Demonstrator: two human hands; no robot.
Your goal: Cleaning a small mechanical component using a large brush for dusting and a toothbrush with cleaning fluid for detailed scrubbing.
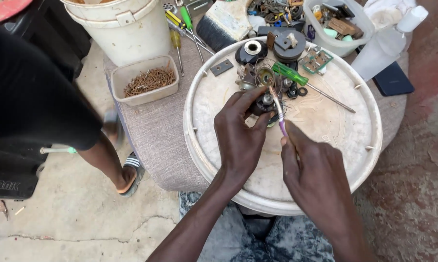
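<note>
A small dark motor part sits near the middle of the round white tray, pinched between the thumb and fingers of the left hand, while the right hand is closed around a thin purple-handled brush whose tip touches the part. Just beyond lie a green-handled screwdriver, black round pieces and a small circuit board. Off the tray stand a tub of rusty nails, a white bucket and another person's sandalled foot.
</note>
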